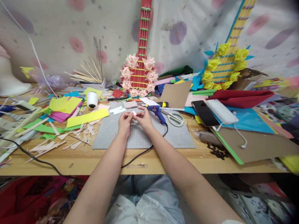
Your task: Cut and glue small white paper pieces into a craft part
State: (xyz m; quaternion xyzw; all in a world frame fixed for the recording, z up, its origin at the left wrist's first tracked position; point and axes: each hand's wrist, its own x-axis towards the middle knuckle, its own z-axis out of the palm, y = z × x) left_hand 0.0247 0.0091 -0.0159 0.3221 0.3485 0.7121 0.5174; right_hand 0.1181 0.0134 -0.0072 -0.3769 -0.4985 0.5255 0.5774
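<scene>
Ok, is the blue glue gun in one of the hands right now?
No, the blue glue gun lies on the grey mat, beside the right hand.

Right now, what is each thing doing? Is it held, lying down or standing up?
Paper piece: held by left hand and right hand.
Glue gun: lying on mat, untouched.
Scissors: lying flat.
Phone: screen dark.
Red guitar: standing against wall.

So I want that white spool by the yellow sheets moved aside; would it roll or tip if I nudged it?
The white spool looks to lie on its side with its dark core facing the camera, so it would probably roll rather than tip. It seems light, and the yellow paper sheets beside it may stop it.
</scene>
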